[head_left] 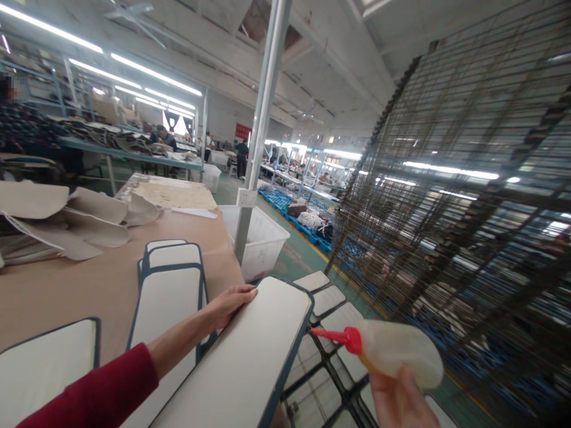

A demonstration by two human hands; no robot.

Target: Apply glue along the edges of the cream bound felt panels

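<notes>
Head view: left hand (232,306) grips a white, navy-edged panel (252,356); right hand (401,398), a translucent, red-nozzled plastic bottle (397,351) (oversqueezing could cause drips).

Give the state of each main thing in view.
Left hand: closed on held panel
Held panel: tilted
Right hand: closed around squeeze bottle
Squeeze bottle: tipped sideways, red nozzle fitted
Panel stack: overlapping
Beige pieces: heaped loosely
White bin: open-topped
Ceiling lights: lit
</notes>
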